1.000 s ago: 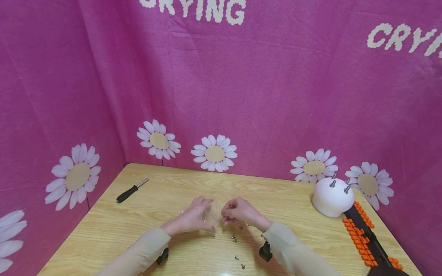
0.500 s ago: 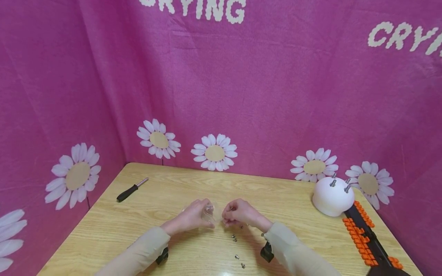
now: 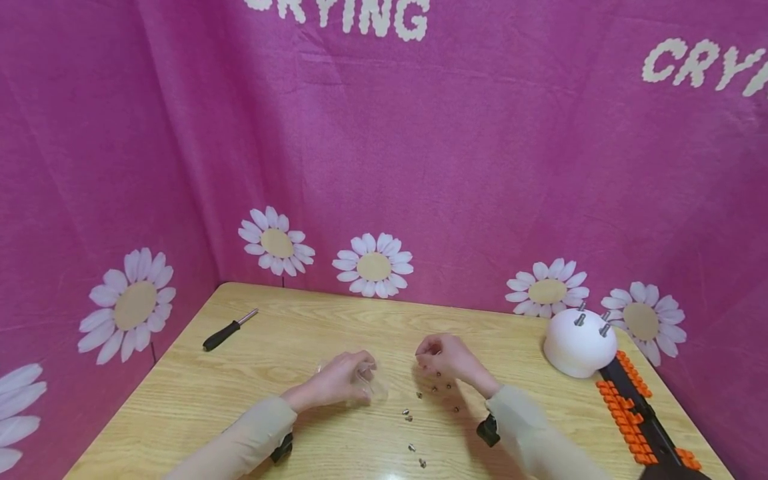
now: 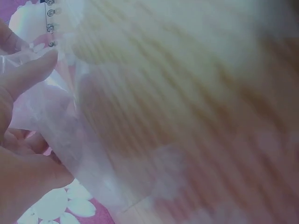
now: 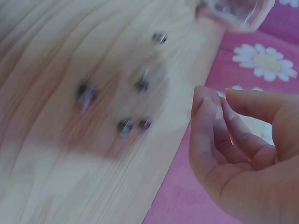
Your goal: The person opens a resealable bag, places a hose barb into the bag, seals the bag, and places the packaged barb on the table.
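Observation:
Clear thin plastic, like a bag, is gripped by the left hand, its thumb and fingers curled round it. Just to the right, the right hand hovers over the wood with fingers loosely bent. Its thumb tip is close to the fingertips, and nothing shows between them. Several small metal screws lie loose below and beside this hand, one of them a screw near the middle. The right wrist view shows another screw, slightly blurred.
A black-handled screwdriver lies at the table's back left. On the right stands a white rounded piece with metal posts, beside a black bar with orange toothed parts. Pink flowered cloth hangs behind the wooden table.
The right hand has moved right, away from the plastic, uncovering several screws. The left hand has stayed nearly in place, its fingers closing in more on the plastic than a second ago.

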### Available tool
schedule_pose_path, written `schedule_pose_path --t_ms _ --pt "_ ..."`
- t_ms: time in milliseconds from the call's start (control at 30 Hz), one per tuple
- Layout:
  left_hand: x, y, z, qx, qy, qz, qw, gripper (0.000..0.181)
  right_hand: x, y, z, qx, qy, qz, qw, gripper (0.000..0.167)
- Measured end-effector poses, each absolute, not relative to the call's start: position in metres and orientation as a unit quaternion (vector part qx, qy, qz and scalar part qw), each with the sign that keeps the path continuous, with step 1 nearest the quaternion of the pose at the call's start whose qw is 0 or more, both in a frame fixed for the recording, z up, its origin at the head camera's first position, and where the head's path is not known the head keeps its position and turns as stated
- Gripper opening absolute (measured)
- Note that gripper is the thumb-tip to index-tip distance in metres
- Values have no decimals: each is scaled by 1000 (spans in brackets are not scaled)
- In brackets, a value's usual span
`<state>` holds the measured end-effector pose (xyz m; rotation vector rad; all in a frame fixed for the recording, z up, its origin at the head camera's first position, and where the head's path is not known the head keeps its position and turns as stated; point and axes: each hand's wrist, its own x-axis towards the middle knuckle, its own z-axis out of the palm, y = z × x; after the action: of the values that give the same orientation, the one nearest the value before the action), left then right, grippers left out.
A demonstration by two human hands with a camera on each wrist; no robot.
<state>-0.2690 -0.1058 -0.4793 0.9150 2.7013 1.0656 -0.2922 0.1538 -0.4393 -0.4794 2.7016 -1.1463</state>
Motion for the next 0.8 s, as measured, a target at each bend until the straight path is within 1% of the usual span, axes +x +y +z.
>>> schedule_pose_path --t_ms 233,367,533,800 --pt "-267 -105 -480 290 885 360 56 52 -294 186 -446 -169 931 -322 10 5" --pt "-268 -106 -481 283 888 359 56 52 -292 195 -453 -177 938 -299 14 8" --pt "-269 -106 -481 281 890 356 48 52 -290 195 -462 -155 941 -300 27 14" --pt "-267 -105 -480 291 886 358 42 49 -290 187 -469 -119 948 -294 11 19"
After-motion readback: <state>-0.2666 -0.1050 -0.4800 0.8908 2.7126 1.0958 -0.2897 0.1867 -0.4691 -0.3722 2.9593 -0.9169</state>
